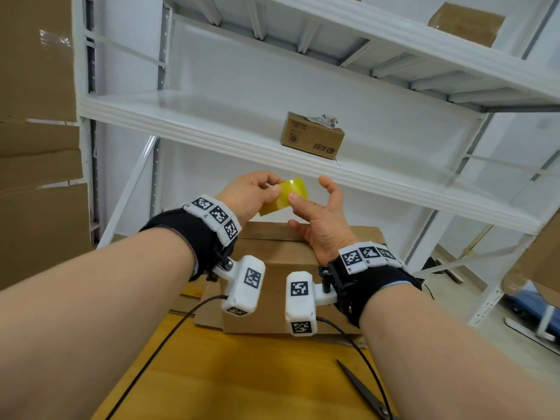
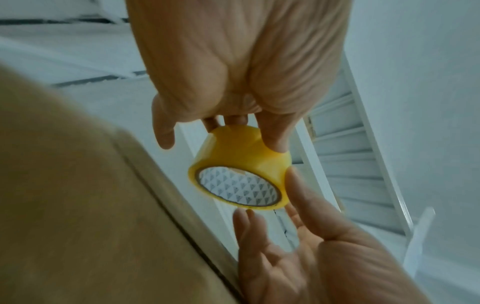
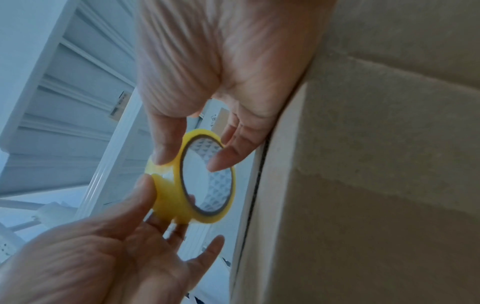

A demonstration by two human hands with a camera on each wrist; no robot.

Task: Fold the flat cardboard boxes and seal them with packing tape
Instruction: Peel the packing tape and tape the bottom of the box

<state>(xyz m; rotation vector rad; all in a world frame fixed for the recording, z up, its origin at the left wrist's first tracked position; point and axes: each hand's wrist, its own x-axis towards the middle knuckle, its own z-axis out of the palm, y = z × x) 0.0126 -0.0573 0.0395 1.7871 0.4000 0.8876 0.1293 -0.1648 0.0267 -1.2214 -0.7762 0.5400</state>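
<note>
Tape roll was yellow, thin wound layer on a patterned core, held in the air over the folded cardboard box that sat on the bench. I judged it light, rigid as a ring, outer face glossy and likely slick, so best taken across its width on the rim edges or through the core, not by squeezing the face. Loose end not visible to me; blur on the roll, couldn't tell if any tape had been peeled.

Left hand gripped the roll: thumb and fingers curled round its outer face, pinky stuck out free. Right hand was mostly open, fingers nearly straight and spread, index tip touching the roll's outer face near the rim, thumb raised clear. I read that as feeling for the tape end, not a hold.

Box top seam looked untaped from here. Scissors lay on the bench near my right forearm. White shelf behind, small printed box on it.
</note>
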